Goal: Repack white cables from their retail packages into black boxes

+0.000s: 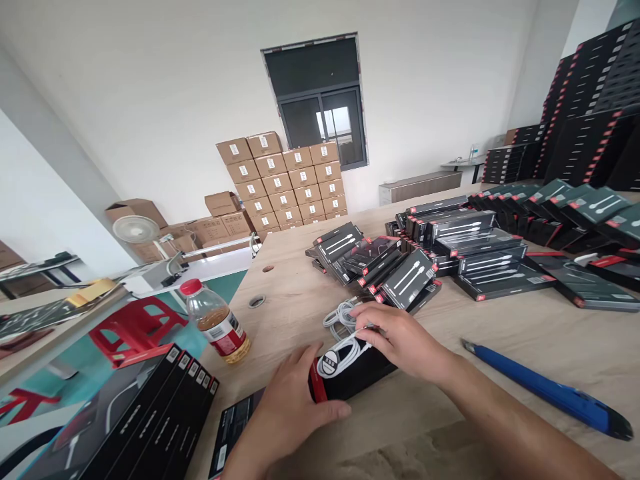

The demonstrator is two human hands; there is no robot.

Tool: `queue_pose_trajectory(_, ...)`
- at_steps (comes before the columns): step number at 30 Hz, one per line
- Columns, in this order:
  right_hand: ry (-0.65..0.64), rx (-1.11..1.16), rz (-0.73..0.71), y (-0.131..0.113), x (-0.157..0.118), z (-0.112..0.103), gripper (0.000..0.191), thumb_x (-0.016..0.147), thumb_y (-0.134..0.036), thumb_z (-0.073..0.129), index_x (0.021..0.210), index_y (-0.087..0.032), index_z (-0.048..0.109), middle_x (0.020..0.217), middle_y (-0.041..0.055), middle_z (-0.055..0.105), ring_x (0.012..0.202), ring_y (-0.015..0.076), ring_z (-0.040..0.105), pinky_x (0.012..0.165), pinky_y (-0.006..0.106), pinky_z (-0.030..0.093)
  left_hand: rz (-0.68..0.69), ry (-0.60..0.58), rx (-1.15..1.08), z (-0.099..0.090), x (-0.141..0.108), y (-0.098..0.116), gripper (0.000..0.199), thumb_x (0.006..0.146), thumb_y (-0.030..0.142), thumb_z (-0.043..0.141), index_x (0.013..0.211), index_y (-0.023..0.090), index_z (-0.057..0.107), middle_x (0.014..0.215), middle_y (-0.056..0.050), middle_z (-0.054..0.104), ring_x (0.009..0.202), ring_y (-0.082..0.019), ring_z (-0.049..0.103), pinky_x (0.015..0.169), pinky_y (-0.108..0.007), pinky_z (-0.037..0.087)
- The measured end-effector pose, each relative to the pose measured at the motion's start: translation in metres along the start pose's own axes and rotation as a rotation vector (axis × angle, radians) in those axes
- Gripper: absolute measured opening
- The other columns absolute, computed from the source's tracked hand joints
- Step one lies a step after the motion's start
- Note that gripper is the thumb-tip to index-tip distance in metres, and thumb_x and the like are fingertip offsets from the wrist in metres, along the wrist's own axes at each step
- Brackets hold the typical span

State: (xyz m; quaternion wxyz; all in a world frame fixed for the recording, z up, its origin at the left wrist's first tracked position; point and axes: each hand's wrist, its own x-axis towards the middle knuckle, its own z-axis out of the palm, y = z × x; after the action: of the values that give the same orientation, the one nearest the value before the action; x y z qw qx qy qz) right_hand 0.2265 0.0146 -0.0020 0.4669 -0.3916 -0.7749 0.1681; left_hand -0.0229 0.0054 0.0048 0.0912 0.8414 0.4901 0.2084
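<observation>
Pinching a white cable coil [345,367], the right hand [395,337] is over a black box [373,375], beside the spread, open left hand [295,393].

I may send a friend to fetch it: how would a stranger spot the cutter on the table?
Find the big wooden table piled with black cable boxes. On the near side of those piles, to the right of the right hand, lies a long utility knife. Its bright blue handle with a black butt end sets it apart from the boxes.
</observation>
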Motion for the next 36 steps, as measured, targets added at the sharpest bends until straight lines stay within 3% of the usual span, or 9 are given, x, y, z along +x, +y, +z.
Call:
queue_pose_trajectory(4, -0.009, 0.019, 0.042, -0.001, -0.001, 0.001, 0.012, 0.097, -0.022, 0.057, 0.092, -0.026, 0.068, 0.088, -0.0008, 0.071, 0.081, 0.0177, 0.066, 0.077, 0.028, 0.049, -0.081, -0.083, -0.204, 0.000, 0.007, 0.001, 0.033, 0.097, 0.047, 0.047, 0.112, 0.025, 0.067, 0.114, -0.005, 0.073, 0.108, -0.022, 0.066, 0.095, -0.036, 0.051)
queue_pose_trajectory(7, -0.001, 0.034, 0.055, -0.002, 0.000, 0.002, 0.014, 0.096, -0.023, 0.057, 0.090, -0.026, 0.069, 0.080, -0.0027, 0.070, 0.072, 0.0162, 0.063, 0.070, 0.026, 0.047, -0.103, -0.084, -0.286, 0.000, 0.012, 0.004, 0.032, 0.097, 0.046, 0.045, 0.093, 0.023, 0.067, 0.099, -0.003, 0.073, 0.097, -0.021, 0.067, 0.088, -0.032, 0.051)
queue_pose_trajectory(11, 0.024, 0.067, 0.044, -0.002, -0.001, 0.001, 0.017, 0.097, -0.023, 0.056, 0.089, -0.025, 0.071, 0.083, -0.0020, 0.073, 0.074, 0.0162, 0.066, 0.070, 0.026, 0.048, -0.151, -0.135, -0.340, -0.001, 0.014, 0.007, 0.023, 0.091, 0.042, 0.055, 0.094, 0.022, 0.066, 0.098, -0.003, 0.073, 0.097, -0.022, 0.066, 0.088, -0.032, 0.049)
queue_pose_trajectory(14, 0.101, 0.075, 0.052, 0.003, -0.001, 0.000, 0.016, 0.096, -0.025, 0.057, 0.088, -0.024, 0.072, 0.085, -0.0005, 0.076, 0.077, 0.0171, 0.069, 0.072, 0.026, 0.051, -0.230, -0.143, -0.304, -0.002, 0.012, 0.007, 0.033, 0.088, 0.044, 0.059, 0.112, 0.022, 0.066, 0.116, -0.007, 0.071, 0.112, -0.027, 0.062, 0.097, -0.037, 0.046)
queue_pose_trajectory(19, 0.455, 0.087, 0.216, 0.021, 0.003, 0.007, 0.018, 0.094, -0.034, 0.059, 0.093, -0.022, 0.072, 0.090, 0.0049, 0.079, 0.079, 0.0209, 0.074, 0.071, 0.030, 0.057, -0.222, -0.182, -0.138, -0.002, 0.005, 0.009, 0.075, 0.069, 0.045, 0.079, 0.137, 0.024, 0.057, 0.141, -0.010, 0.060, 0.135, -0.035, 0.048, 0.117, -0.052, 0.028)
queue_pose_trajectory(23, 0.523, -0.058, 0.157, 0.029, 0.006, 0.010, 0.022, 0.090, -0.031, 0.061, 0.106, -0.022, 0.073, 0.126, 0.0120, 0.072, 0.115, 0.0295, 0.067, 0.099, 0.047, 0.053, -0.148, -0.237, -0.079, -0.003, 0.003, 0.011, 0.083, 0.062, 0.027, 0.082, 0.141, 0.026, 0.054, 0.142, -0.009, 0.059, 0.134, -0.033, 0.050, 0.118, -0.052, 0.029)
queue_pose_trajectory(27, 0.534, -0.071, 0.129, 0.023, 0.006, 0.005, 0.023, 0.091, -0.027, 0.055, 0.103, -0.023, 0.074, 0.119, 0.0111, 0.073, 0.114, 0.0278, 0.065, 0.101, 0.048, 0.049, -0.122, -0.150, -0.095, -0.008, 0.004, 0.011, 0.068, 0.070, 0.018, 0.071, 0.136, 0.027, 0.056, 0.133, -0.007, 0.063, 0.124, -0.029, 0.057, 0.107, -0.045, 0.042)
queue_pose_trajectory(32, 0.448, 0.318, 0.308, 0.015, 0.010, 0.004, 0.027, 0.089, -0.044, 0.060, 0.099, -0.023, 0.074, 0.096, 0.0062, 0.076, 0.086, 0.0221, 0.068, 0.077, 0.035, 0.055, -0.080, 0.102, -0.098, -0.013, 0.004, 0.004, 0.067, 0.079, 0.032, 0.071, 0.142, 0.028, 0.046, 0.138, -0.007, 0.058, 0.125, -0.028, 0.056, 0.106, -0.046, 0.045)
queue_pose_trajectory(36, 0.301, 0.727, 0.383, 0.006, 0.012, 0.011, 0.036, 0.085, -0.056, 0.067, 0.101, -0.024, 0.074, 0.085, 0.0010, 0.071, 0.069, 0.0149, 0.061, 0.060, 0.026, 0.050, 0.010, 0.193, -0.060, -0.012, 0.003, -0.002, 0.068, 0.080, 0.032, 0.073, 0.142, 0.030, 0.046, 0.136, -0.008, 0.059, 0.124, -0.029, 0.057, 0.103, -0.046, 0.048)
